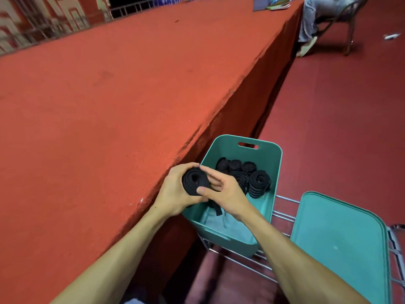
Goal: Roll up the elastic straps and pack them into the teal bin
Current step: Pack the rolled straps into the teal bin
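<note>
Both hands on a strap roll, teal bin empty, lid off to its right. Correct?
No: the head view shows the teal bin is not empty; several rolled straps lie at its far end. Otherwise right: left hand and right hand hold the strap roll, lid off to its right.

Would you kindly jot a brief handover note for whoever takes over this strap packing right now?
Left hand grips the strap roll; right hand pinches it, over the teal bin.
Its loose tail hangs into the bin.
Done: several rolled straps lie at the bin's far end.
To do: wind in the tail, set the roll in the bin.
The lid lies off, to the right.
</note>
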A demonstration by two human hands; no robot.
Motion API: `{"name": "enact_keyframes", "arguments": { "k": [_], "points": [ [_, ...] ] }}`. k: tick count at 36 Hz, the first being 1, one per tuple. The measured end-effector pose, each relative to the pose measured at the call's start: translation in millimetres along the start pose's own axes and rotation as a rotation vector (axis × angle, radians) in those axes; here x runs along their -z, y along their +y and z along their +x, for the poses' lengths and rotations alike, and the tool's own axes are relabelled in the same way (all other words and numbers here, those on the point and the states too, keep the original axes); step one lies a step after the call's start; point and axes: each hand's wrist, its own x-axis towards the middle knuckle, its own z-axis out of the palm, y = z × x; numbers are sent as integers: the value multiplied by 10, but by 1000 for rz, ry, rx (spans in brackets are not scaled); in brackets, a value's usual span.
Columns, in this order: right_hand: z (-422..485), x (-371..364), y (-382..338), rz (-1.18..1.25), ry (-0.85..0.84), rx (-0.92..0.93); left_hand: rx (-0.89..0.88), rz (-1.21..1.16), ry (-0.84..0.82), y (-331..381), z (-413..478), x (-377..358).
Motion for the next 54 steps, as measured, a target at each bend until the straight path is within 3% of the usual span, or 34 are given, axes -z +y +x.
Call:
{"name": "enact_keyframes", "arguments": {
  "k": [8,14,26,36,42,46,54],
  "points": [
    [-4,27,-13,-59,14,15,38,34,-57,24,-34,-47],
    [-4,42,10,-101,8,-15,-19,91,-188,-93,-63,-10],
    [39,-27,-40,-311,101,51,48,7,101,-81,-92,-193],
    [42,104,-22,-297,57,21,-15,127,-80,-134,-55,-33],
    [51,109,-5,-288,141,44,25,79,76,-86,-47,-118],
    [12,64,-10,-461,198,37,7,31,135,19,-91,-266],
    [3,142,121,-425,180,-6,88,55,76,-66,-132,-351]
  ]
}}
